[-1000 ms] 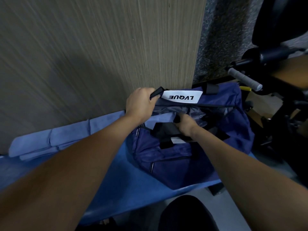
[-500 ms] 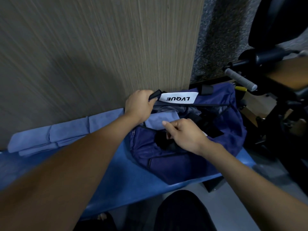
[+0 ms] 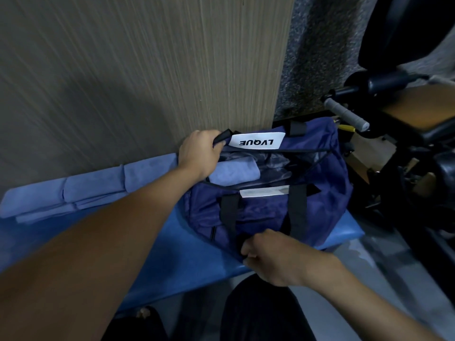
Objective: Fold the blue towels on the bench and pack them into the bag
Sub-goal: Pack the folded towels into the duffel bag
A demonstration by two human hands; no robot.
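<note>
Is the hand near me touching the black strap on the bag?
Touching. The head view shows the right hand with its fingers curled round the near black strap of the navy bag, no gap between them.

Dim corner, wood-grain wall ahead of me.

In front of me stands a wood-grain wall panel [image 3: 147,70], with a speckled grey wall [image 3: 317,57] to its right. Black exercise equipment [image 3: 406,134] with a grey foam grip [image 3: 346,116] and a tan pad [image 3: 418,104] crowds my right. Below is grey floor [image 3: 369,267]. The light is low.
</note>
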